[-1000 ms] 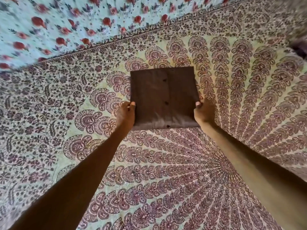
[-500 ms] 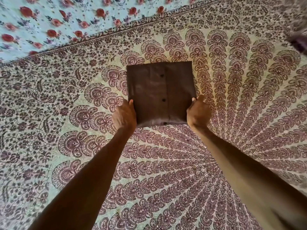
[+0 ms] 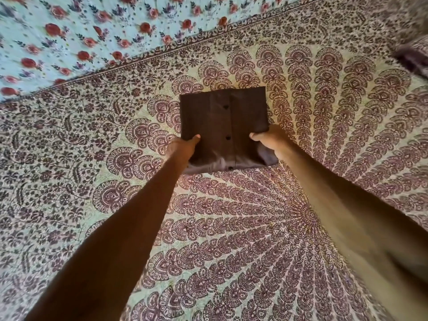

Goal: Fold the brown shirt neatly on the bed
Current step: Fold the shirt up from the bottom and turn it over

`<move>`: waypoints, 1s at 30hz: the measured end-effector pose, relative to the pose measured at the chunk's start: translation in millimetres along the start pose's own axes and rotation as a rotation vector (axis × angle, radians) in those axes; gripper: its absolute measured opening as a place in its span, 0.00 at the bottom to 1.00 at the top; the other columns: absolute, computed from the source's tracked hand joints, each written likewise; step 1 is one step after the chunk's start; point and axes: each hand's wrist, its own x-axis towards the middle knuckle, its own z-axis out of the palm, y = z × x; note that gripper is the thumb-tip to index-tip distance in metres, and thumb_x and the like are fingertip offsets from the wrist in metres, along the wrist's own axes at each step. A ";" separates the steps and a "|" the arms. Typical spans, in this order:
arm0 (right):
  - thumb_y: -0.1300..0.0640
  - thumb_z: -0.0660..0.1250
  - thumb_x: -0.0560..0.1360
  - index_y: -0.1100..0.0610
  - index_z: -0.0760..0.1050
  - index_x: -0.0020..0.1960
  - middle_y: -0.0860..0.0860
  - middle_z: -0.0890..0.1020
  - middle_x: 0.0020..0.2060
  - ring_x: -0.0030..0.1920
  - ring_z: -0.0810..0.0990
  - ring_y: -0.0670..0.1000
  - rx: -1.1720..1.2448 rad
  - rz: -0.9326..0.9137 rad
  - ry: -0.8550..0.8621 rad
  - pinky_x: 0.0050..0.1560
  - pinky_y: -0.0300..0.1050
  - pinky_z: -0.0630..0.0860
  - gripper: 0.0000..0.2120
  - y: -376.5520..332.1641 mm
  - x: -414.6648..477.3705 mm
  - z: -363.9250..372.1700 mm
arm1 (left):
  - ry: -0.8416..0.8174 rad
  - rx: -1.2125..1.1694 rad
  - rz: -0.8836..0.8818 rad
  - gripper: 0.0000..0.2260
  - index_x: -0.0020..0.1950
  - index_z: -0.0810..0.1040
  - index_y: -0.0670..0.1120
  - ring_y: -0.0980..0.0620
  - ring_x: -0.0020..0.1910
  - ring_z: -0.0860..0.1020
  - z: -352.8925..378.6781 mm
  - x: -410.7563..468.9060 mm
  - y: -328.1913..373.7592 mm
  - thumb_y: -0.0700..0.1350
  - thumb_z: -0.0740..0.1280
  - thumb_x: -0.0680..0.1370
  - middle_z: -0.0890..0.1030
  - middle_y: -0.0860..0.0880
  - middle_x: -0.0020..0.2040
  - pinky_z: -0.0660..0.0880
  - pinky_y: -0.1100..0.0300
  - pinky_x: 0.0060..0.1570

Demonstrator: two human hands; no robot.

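On bed, brown shirt (image 3: 222, 121) folded square

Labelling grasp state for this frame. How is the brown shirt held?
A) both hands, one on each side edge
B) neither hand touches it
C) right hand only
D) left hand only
A: the left hand and the right hand each grip a side edge of the brown shirt, toward its near end.
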 end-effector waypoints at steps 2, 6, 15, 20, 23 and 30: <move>0.57 0.74 0.70 0.61 0.77 0.59 0.54 0.83 0.54 0.52 0.81 0.54 0.138 -0.020 -0.011 0.52 0.46 0.78 0.19 -2.0 -18.5 -5.3 | -0.080 -0.153 0.026 0.30 0.67 0.70 0.39 0.40 0.59 0.77 -6.3 -5.9 -5.4 0.59 0.69 0.74 0.77 0.40 0.63 0.76 0.48 0.59; 0.56 0.71 0.75 0.55 0.76 0.59 0.51 0.83 0.48 0.47 0.81 0.51 0.327 0.065 -0.128 0.45 0.45 0.77 0.14 9.0 -85.3 -16.8 | -0.238 -0.460 -0.033 0.24 0.61 0.76 0.40 0.43 0.49 0.82 -19.9 -52.7 -29.1 0.57 0.69 0.75 0.82 0.42 0.54 0.80 0.52 0.46; 0.56 0.71 0.74 0.56 0.77 0.59 0.58 0.84 0.49 0.49 0.84 0.59 0.358 0.376 -0.197 0.48 0.55 0.81 0.14 158.5 -255.4 -6.5 | -0.206 -0.557 -0.123 0.18 0.64 0.76 0.38 0.46 0.48 0.83 2.0 -229.2 -204.8 0.47 0.68 0.77 0.82 0.41 0.55 0.81 0.64 0.40; 0.55 0.72 0.74 0.55 0.77 0.61 0.59 0.84 0.51 0.50 0.84 0.59 0.296 0.421 -0.192 0.54 0.60 0.80 0.16 216.2 -324.6 2.6 | -0.161 -0.368 -0.090 0.14 0.60 0.76 0.33 0.56 0.36 0.82 2.9 -298.6 -273.4 0.41 0.65 0.79 0.82 0.41 0.46 0.74 0.72 0.29; 0.53 0.73 0.73 0.50 0.78 0.57 0.56 0.84 0.51 0.50 0.83 0.57 0.215 0.337 -0.165 0.55 0.60 0.79 0.13 228.3 -350.0 -0.2 | -0.149 -0.275 -0.030 0.12 0.54 0.79 0.38 0.63 0.30 0.79 0.1 -317.0 -293.7 0.46 0.66 0.79 0.80 0.49 0.38 0.72 0.72 0.28; 0.61 0.67 0.77 0.57 0.76 0.63 0.51 0.83 0.39 0.34 0.79 0.47 -0.348 -0.390 0.051 0.32 0.33 0.74 0.15 129.8 -444.6 -26.3 | -0.459 -0.229 -0.014 0.12 0.47 0.81 0.49 0.52 0.39 0.81 22.4 -346.5 -284.5 0.57 0.69 0.74 0.82 0.53 0.39 0.79 0.62 0.40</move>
